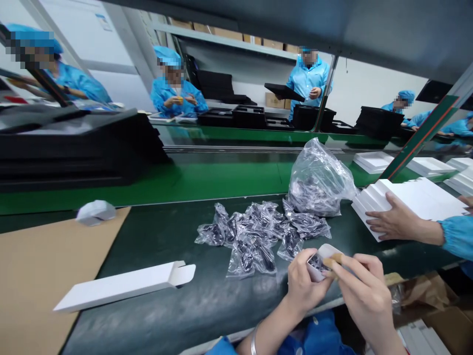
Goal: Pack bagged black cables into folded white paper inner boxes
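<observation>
My left hand [305, 283] is wrapped round a small white box [328, 250] whose end is open. Inside the opening, a dark cable in a clear bag [316, 262] shows in part. My right hand [364, 286], with tan covers on its fingertips, is closed at the box's open edge by the flap; its exact grip is partly hidden. Just beyond my hands lies a pile of bagged black cables [254, 231]. Behind it stands a large clear plastic bag [318, 172] with more of them. A long white box [125, 286] with an open end flap lies to the left.
At right, a co-worker's hand [397, 219] rests against stacked white boxes [424, 195]. Cardboard [44, 261] and a crumpled white piece [96, 212] lie at left. Black trays [74, 153] are stacked by the green conveyor belt [218, 172]. Several people in blue work across it.
</observation>
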### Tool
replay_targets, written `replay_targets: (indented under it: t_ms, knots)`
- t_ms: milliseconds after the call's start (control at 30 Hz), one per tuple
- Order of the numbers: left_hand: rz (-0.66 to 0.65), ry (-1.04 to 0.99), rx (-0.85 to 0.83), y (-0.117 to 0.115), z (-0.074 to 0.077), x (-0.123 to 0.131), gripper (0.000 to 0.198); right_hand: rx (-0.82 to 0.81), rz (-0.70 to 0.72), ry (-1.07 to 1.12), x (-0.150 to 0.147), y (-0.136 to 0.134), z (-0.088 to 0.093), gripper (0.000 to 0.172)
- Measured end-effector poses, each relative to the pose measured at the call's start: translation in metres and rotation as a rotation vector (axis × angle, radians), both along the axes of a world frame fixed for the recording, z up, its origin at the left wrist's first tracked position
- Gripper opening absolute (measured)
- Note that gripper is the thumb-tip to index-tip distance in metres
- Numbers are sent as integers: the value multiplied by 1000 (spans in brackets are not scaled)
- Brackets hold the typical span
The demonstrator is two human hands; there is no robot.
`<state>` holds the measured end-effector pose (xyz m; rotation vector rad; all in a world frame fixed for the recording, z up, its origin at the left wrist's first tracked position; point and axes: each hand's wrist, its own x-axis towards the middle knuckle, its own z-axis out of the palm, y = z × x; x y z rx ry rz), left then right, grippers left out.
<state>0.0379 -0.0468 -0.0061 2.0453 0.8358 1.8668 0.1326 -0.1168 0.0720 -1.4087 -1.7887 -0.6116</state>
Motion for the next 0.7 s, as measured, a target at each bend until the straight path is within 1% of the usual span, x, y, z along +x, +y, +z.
replay_targets:
  t_ms: [67,167,200,233,333,367,433,567,633,700]
  knots:
    - [-11,1,15,-1,1,-1,40,-90,-20,-60,-2,2,9,24]
    - [3,1,23,0,1,-3,40,-242,18,-56,-5,4,17,30]
    - [9,-2,16,1,1,-4,40,-245,28,-44,-6,3,16,30]
    - [12,-10,4,2,0,-4,39,-205,30,-27,-7,3,14,28]
    - [12,-33,-24,3,-1,-4,37,26,-18,26,-7,0,3,20]
    - [5,-34,-20,3,-1,-3,36,67,-34,36,-6,0,0,19]
    - [-1,-26,-14,2,0,-2,37,47,-15,46,-6,0,-5,22]
    - [20,-8,-18,-2,3,-1,35,-67,87,56,-8,4,-8,29]
    - [5,15,2,-3,2,-2,31,-104,100,36,-10,4,-10,29]
    - [-25,9,15,-2,0,-3,30,-146,137,47,-9,0,-12,28]
